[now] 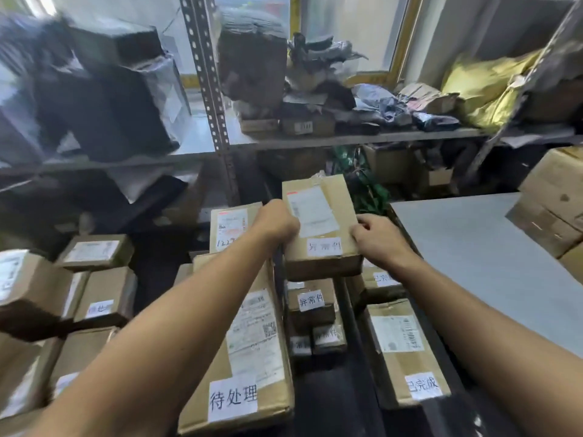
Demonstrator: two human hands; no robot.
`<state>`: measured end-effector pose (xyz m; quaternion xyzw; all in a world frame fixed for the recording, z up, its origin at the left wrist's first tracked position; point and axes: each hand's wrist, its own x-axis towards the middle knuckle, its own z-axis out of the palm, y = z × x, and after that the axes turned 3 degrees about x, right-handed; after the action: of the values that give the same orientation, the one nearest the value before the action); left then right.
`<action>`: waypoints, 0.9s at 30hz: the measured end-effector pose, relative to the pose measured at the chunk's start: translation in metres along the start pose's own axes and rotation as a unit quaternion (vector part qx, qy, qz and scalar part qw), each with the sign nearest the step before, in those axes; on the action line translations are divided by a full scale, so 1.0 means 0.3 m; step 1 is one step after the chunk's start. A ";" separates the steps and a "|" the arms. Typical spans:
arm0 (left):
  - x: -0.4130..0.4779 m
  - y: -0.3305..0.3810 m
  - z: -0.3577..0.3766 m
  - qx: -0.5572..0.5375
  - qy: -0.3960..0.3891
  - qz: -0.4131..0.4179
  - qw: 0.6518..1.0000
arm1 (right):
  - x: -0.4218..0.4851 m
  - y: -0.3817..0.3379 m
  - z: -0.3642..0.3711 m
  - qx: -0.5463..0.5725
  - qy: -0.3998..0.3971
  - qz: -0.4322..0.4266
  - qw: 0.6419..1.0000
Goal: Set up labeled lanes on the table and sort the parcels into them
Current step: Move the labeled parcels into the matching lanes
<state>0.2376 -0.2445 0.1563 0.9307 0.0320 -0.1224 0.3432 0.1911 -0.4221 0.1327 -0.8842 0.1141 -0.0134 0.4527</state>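
Observation:
Both my hands hold one cardboard parcel (318,225) with a shipping label and a white handwritten tag, raised above the stacks. My left hand (277,220) grips its left edge and my right hand (377,236) grips its right edge. Below it lie smaller tagged parcels (310,299) with the same handwritten tag. A long parcel (252,351) with a different tag lies under my left forearm. Another tagged parcel (402,351) lies at the lower right, beside the grey table (479,260).
Several more cardboard boxes (94,288) are piled at the left. A metal shelf (331,140) behind holds bags, wrapped bundles and a yellow sack (485,86). Stacked cartons (558,197) stand on the table's far right corner.

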 end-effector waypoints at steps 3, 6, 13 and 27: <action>0.057 -0.009 0.069 0.100 -0.017 -0.007 0.995 | 0.044 0.082 0.073 -0.010 -0.031 0.012 0.999; 0.103 -0.023 0.121 0.172 -0.041 -0.008 0.984 | 0.084 0.140 0.136 -0.013 -0.058 0.037 0.998; 0.155 -0.012 0.177 0.307 -0.158 -0.032 0.938 | 0.135 0.204 0.211 -0.022 -0.082 0.063 0.994; 0.166 -0.010 0.183 0.318 -0.180 -0.019 0.931 | 0.139 0.202 0.228 -0.094 -0.102 0.089 0.986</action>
<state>0.2740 -0.2789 0.1017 0.9527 -0.0529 -0.2980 0.0274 0.2289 -0.4108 0.0404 -0.9060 0.1469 0.1280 0.3757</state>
